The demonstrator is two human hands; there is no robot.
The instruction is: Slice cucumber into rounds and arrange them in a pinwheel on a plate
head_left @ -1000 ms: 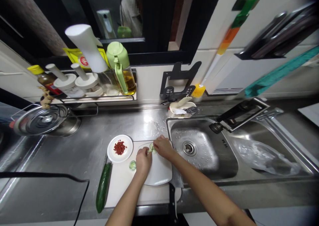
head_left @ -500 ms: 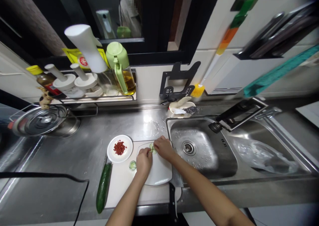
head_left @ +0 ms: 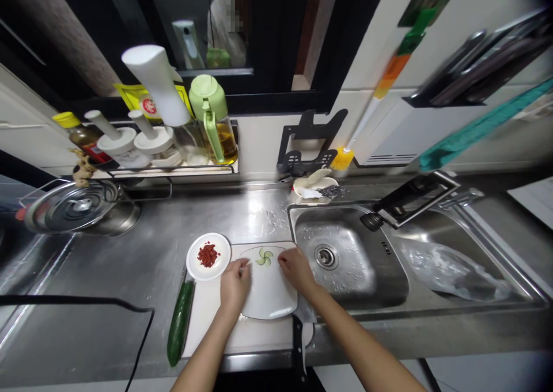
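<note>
A white plate (head_left: 268, 297) rests on a pale cutting board (head_left: 207, 323). Near its far edge, thin green cucumber slices (head_left: 264, 258) form a small pinwheel. My left hand (head_left: 235, 282) is at the plate's left rim, its fingers curled together; what they hold, if anything, is hidden. Over the right side of the plate is my right hand (head_left: 298, 270), also closed, fingertips bent inward beside the slices. A whole cucumber (head_left: 180, 324) lies along the board's left edge. Chopped red bits (head_left: 208, 255) fill the middle of a small white dish (head_left: 193, 271).
A knife (head_left: 299, 346) lies right of the plate, its black handle over the counter's front edge. The steel sink (head_left: 358, 259) is to the right, with a plastic bag (head_left: 449, 271) beyond. Bottles and jars stand on a rack (head_left: 173, 173); a lidded pot (head_left: 78, 208) sits left.
Both hands have drawn apart from the slices, left hand leftward and right hand rightward. The pinwheel is now uncovered. The slices left of the plate are now behind my left hand.
</note>
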